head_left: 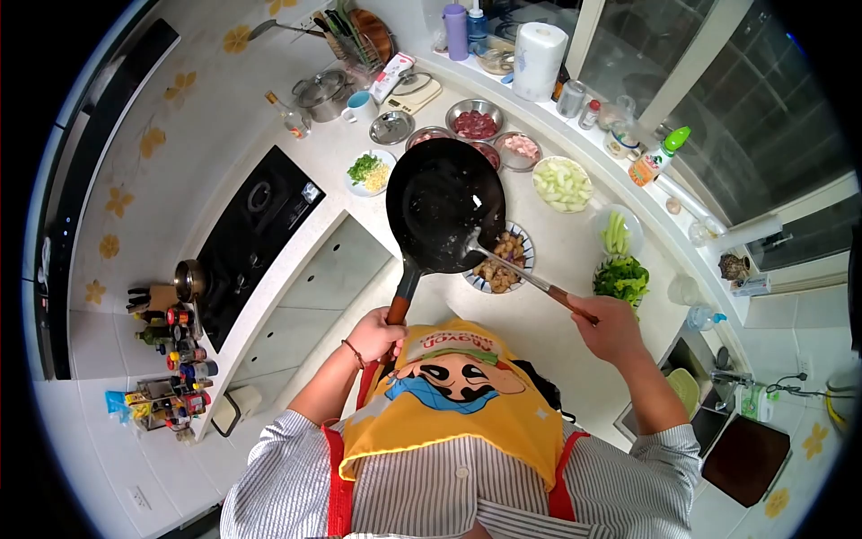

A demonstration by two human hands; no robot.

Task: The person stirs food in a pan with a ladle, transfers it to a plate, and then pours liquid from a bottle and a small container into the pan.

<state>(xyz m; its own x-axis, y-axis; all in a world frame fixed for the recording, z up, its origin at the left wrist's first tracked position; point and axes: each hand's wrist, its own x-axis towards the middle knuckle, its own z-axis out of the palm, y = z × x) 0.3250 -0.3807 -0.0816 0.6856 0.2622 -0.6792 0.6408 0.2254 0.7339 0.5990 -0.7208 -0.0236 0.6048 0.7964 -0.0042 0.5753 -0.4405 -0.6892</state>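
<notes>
My left hand (377, 338) is closed around the wooden handle of a black wok (435, 202), held above the counter in front of me. The wok is tilted, and small wet bits cling to its dark inside. In my right hand (611, 332) is the wooden grip of a metal spatula (530, 277), whose head rests at the wok's lower right edge. Partly under that edge stands a patterned plate (530, 254) of browned food pieces (494, 277); the wok hides some of it.
Behind the wok are bowls of raw meat (474, 124) and a plate of chopped scallion and garlic (368, 171). To the right stand cut pale vegetables (563, 184), green strips (616, 232) and leafy greens (621, 280). A black cooktop (260, 225) lies left, a sink (709, 395) right.
</notes>
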